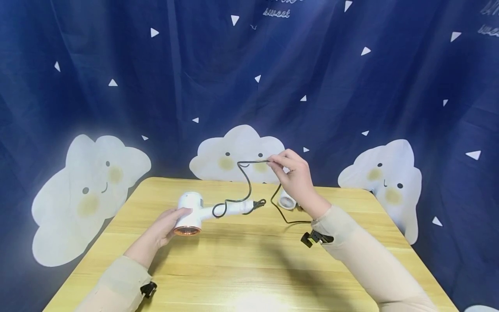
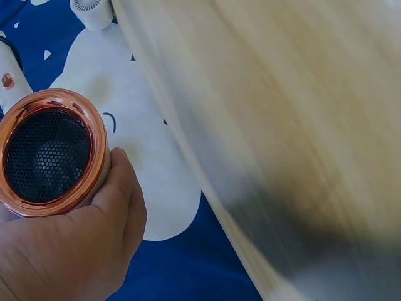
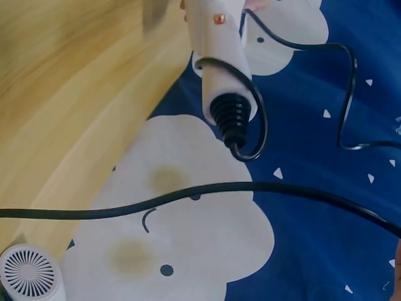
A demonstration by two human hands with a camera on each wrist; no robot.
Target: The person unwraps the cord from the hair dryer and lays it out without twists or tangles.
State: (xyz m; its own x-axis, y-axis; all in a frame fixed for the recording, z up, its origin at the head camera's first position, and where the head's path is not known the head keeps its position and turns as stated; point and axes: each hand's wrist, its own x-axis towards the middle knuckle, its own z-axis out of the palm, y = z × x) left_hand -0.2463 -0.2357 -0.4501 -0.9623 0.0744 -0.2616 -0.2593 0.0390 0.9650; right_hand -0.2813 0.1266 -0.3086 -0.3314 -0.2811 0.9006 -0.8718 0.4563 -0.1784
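A white hair dryer [image 1: 191, 201] with a copper-coloured rim is held above the wooden table by my left hand [image 1: 165, 225], which grips it round the head. Its handle points right, and the left wrist view shows the dark mesh [image 2: 47, 153] inside the rim. The black cord [image 3: 250, 186] loops round the handle's end beside a ribbed sleeve [image 3: 230, 119]. Up and to the right, my right hand [image 1: 294, 173] pinches the cord between thumb and fingertips. From there the cord hangs down toward the table. The right wrist view catches only a sliver of that hand.
A small white cylinder with a vented round face [image 1: 287, 202] stands near the table's back edge, behind the right forearm. The wooden table [image 1: 234, 264] ends at a dark blue curtain [image 1: 218, 65] printed with clouds and triangles.
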